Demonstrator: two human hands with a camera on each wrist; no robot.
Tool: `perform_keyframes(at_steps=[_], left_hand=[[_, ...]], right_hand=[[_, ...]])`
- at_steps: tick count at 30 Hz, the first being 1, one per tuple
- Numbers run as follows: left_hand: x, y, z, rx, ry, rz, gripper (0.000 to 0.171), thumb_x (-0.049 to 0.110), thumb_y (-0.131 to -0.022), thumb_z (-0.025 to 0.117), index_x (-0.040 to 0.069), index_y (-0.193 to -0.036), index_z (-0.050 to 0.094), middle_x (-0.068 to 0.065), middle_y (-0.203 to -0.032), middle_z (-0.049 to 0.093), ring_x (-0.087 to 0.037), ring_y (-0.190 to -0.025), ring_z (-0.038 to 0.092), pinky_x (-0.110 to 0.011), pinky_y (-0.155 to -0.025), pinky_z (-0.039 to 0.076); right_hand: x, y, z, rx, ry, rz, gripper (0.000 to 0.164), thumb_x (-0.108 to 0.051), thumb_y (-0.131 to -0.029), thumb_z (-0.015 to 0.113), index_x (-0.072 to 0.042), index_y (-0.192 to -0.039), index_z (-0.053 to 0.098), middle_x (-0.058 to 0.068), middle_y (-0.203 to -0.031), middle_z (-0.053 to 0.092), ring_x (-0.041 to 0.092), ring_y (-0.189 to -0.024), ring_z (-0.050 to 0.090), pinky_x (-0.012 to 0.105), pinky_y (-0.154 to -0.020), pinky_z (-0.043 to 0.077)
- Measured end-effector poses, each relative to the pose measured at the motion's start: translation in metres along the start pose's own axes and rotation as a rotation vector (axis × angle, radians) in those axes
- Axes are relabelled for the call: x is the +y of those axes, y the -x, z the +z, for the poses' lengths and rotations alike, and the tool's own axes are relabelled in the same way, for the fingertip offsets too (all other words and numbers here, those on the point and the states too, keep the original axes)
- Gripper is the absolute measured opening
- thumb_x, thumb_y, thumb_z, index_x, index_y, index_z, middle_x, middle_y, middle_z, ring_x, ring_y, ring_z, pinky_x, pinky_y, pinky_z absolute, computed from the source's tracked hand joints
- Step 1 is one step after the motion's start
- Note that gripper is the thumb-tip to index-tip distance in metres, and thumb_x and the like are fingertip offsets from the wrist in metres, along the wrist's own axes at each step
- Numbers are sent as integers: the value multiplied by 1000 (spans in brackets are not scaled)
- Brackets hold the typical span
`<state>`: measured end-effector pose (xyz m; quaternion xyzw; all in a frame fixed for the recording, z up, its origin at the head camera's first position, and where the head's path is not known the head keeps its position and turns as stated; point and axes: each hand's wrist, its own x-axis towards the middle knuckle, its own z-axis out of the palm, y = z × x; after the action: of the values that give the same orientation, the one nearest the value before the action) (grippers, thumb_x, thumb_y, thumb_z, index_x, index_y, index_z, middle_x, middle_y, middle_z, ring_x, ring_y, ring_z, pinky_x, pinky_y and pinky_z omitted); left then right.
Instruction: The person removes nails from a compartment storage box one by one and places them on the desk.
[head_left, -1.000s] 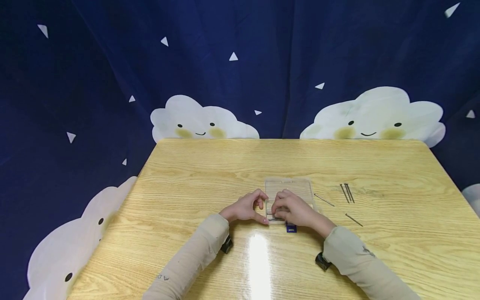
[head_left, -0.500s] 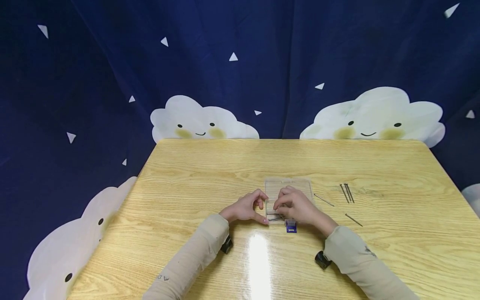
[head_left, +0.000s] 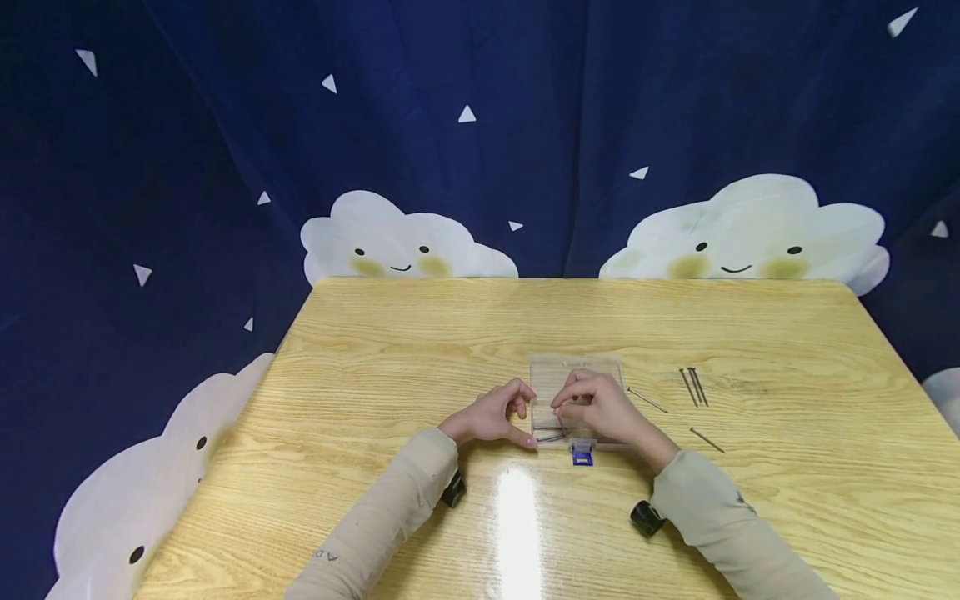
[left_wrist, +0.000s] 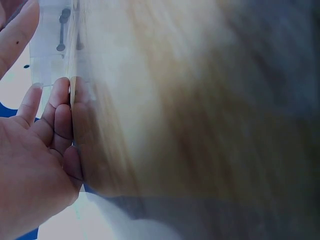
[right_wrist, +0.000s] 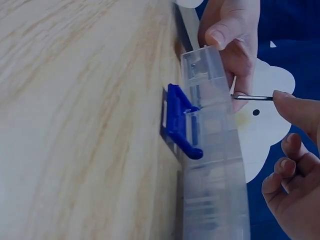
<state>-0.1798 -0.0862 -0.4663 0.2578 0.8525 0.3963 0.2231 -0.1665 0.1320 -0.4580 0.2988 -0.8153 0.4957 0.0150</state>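
A clear plastic box (head_left: 551,422) with its lid (head_left: 551,379) laid back stands near the middle of the table. My left hand (head_left: 491,412) holds the left end of the box, thumb at the front corner and a finger near the rear edge. My right hand (head_left: 600,406) is over the box and pinches a thin metal nail (right_wrist: 255,98) between thumb and fingers. Several nails (left_wrist: 62,32) lie inside the box's left part. A blue latch (right_wrist: 177,122) hangs down at the front of the box. The box's right part is hidden by my right hand in the head view.
Right of the box lies one slanted nail (head_left: 647,400). Further right is a group of 3 nails (head_left: 693,387), with another single nail (head_left: 707,440) nearer the front. A dark blue curtain (head_left: 450,150) with clouds hangs behind the wooden table (head_left: 390,333).
My right hand has lifted slightly and shifted a little to the right, uncovering more of the nails in the box and the blue latch. My left hand has stayed put.
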Motion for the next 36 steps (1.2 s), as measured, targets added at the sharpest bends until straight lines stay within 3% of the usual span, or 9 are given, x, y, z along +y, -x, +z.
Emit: perform_keyframes(at_steps=[5,13,28,36], left_hand=[[0,0,0,1,-2,4,60,20,-67,82,8,-115,46,-8,-89,54,-15,-77,44,-23,-69,32],[0,2,1,7,22,10,60,16,-68,82,5,-114,46,-9,-87,53,-17,-77,44,-23,-69,33],[1,2,2,10,30,5,60,16,-67,82,5,-115,46,-8,-87,53,-16,-76,43,-22,-70,33],[-4,0,3,5,23,24,60,15,-67,81,4,-115,46,-8,-87,53,-18,-78,43,-23,-71,32]], right_hand=[[-2,0,-4,17,-38,75,6,-2,-73,73,-2,-79,72,-5,-70,52,8,-60,38,23,-55,33],[-36,4,-16,17,-71,126,6,6,-75,68,2,-79,70,4,-70,54,10,-59,38,24,-56,33],[-32,16,-28,36,-81,113,4,9,-75,67,7,-78,68,10,-68,54,12,-57,39,25,-53,34],[-21,24,-35,55,-53,99,6,9,-73,68,7,-78,68,7,-68,54,8,-57,39,24,-52,34]])
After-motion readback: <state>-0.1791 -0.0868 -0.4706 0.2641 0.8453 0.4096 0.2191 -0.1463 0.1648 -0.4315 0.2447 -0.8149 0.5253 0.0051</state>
